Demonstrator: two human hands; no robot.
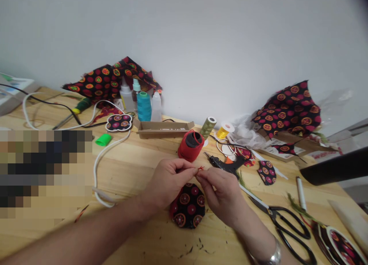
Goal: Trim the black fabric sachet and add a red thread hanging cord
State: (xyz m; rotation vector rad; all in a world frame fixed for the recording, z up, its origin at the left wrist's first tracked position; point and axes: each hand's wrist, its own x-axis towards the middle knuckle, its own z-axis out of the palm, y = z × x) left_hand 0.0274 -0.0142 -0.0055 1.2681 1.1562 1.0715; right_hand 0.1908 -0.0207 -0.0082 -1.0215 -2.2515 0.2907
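My left hand [166,182] and my right hand [220,192] meet above the wooden table [138,234], their fingertips pinching a short red thread [200,168]. Beneath both hands lies a round black fabric piece [188,205] printed with red and orange circles. It appears padded, and the hands hide its upper edge. Just beyond the fingertips stands a red thread spool [190,145] with a dark hollow top. A black hot glue gun [222,163] lies close to my right hand, not touching it.
Black-handled scissors [283,226] lie at front right. Patterned fabric scraps, several thread cones, bottles, a cardboard tray [162,129], a white cord [99,169] and a green thimble-like cap [103,139] cover the table. A pixelated patch hides the left. A wall stands behind.
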